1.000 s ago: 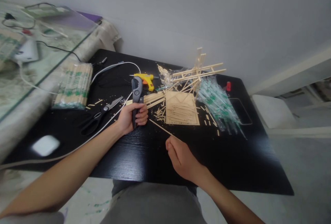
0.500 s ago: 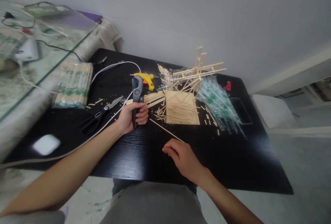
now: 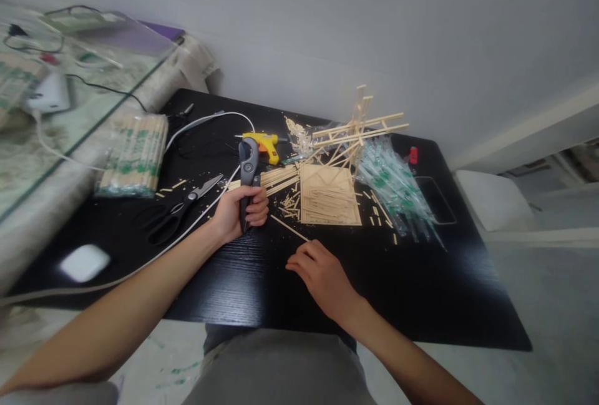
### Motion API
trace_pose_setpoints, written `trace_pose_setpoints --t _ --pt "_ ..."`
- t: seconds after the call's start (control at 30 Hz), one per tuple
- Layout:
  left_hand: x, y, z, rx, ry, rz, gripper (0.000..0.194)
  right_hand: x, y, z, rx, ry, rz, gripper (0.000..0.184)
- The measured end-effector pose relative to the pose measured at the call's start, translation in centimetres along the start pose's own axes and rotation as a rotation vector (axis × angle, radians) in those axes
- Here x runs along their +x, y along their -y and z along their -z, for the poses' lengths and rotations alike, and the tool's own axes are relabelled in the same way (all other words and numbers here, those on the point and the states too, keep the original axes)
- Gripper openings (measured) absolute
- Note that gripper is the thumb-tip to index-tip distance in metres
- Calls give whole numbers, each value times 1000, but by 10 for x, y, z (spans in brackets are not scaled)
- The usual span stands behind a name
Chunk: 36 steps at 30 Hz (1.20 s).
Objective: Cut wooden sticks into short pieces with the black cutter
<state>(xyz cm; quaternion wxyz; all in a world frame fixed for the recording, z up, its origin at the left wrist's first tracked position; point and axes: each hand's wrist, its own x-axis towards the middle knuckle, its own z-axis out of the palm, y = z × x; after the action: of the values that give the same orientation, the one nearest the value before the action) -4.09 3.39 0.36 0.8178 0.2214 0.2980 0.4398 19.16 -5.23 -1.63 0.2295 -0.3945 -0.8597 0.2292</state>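
Note:
My left hand (image 3: 243, 211) is wrapped round a dark grey handheld device (image 3: 249, 158), which stands upright with a rounded top and a round button. My right hand (image 3: 319, 275) hovers over or rests on the black table, fingers curled together; whether anything is pinched in them is hidden. A thin wooden stick (image 3: 287, 227) lies slanting just beyond it, its near end covered by that hand. Beyond the hands lie a bundle of wooden sticks (image 3: 281, 178) and a square wooden panel (image 3: 330, 211) topped with more sticks.
A yellow glue gun (image 3: 266, 146) lies behind the device. Black scissors (image 3: 180, 211), a white case (image 3: 85, 263) and a packed stick bundle (image 3: 135, 154) are leftward. A stick framework (image 3: 360, 130), plastic wrappers (image 3: 393, 183) and a phone-like dark slab (image 3: 435, 200) lie rightward.
My right hand has shifted slightly left and away from me, now covering the near end of the thin stick. My left hand holds the device in the same place.

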Motion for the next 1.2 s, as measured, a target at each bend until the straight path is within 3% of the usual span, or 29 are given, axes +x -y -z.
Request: trace_pose_setpoints --t 0.23,0.4,0.47,0.57,0.63,0.73,0.87,1.03,1.2 --pt "0 0 0 6 8 1 26 0 5 -10 -241 94 28 21" --pt "0 0 0 7 10 -1 27 -7 37 -21 125 161 -45 12" --pt "0 1 0 9 9 -3 26 -8 57 -30 251 302 30 9" --pt "1 0 0 12 6 -2 26 -4 87 -43 348 497 305 17" --pt "0 -1 -1 15 1 -4 26 -2 101 -49 336 478 438 22" --pt "-1 -2 -1 24 -8 -20 27 1 108 -52 300 419 442 28" --pt "-2 -3 -2 30 0 -28 28 7 86 -37 288 323 340 23" --pt "-2 -1 -1 37 8 -19 28 18 26 6 197 -15 -56 16" --pt "0 1 -1 97 -32 -44 29 13 -12 28 -16 1 -278 22"
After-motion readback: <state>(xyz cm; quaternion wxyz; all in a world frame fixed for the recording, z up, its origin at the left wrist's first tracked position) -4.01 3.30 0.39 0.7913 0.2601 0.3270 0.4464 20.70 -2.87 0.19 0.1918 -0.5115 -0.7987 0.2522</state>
